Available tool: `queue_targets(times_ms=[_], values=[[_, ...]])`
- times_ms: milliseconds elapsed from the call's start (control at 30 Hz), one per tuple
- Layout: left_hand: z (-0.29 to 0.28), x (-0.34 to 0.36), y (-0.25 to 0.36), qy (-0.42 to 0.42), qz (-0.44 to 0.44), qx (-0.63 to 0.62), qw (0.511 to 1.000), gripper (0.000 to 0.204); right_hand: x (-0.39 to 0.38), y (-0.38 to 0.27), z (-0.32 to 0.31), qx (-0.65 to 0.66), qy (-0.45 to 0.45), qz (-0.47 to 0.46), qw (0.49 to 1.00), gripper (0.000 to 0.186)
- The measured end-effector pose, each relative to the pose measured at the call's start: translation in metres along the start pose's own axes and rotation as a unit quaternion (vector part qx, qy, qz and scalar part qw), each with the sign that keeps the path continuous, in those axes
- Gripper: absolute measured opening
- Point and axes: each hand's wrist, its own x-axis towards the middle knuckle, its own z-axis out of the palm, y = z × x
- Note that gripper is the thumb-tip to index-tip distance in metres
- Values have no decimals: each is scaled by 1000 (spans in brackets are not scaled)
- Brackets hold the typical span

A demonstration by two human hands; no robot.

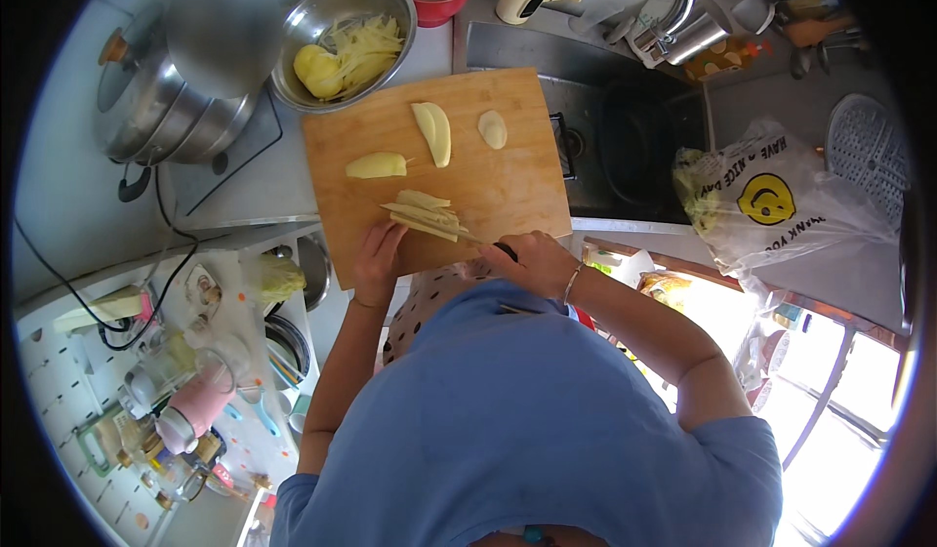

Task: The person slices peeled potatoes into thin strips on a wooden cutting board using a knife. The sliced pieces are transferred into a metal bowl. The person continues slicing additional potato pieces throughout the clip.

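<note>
My right hand (535, 262) is closed round the black handle of a knife (505, 251). Its blade, seen nearly edge-on, points left along a small pile of pale yellow potato strips (427, 207) near the front of the wooden cutting board (517, 191). At the board's lower left edge, my left hand (379, 259) has its fingers stretched out beside the strips and the blade's far end, with nothing seen in them. Farther up the board lie two potato wedges, one flat (377, 164) and one upright-pointing (433, 135), and a thin round slice (493, 129).
A steel bowl (398, 10) with shreds and a whole piece of potato stands behind the board. Beside it is a red bowl (459, 0). The dark sink (625, 205) lies to the right, then a plastic bag (771, 220). A steamer pot (185, 122) stands left.
</note>
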Motion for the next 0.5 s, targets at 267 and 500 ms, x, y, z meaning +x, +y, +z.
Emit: queue_targets(times_ms=[267, 500], values=[[0, 0, 3, 0, -13, 7, 1000, 28, 1, 14, 16, -56, 36, -35, 997, 60], [1, 2, 1, 2, -14, 3, 1000, 28, 33, 10, 34, -45, 51, -106, 992, 61]])
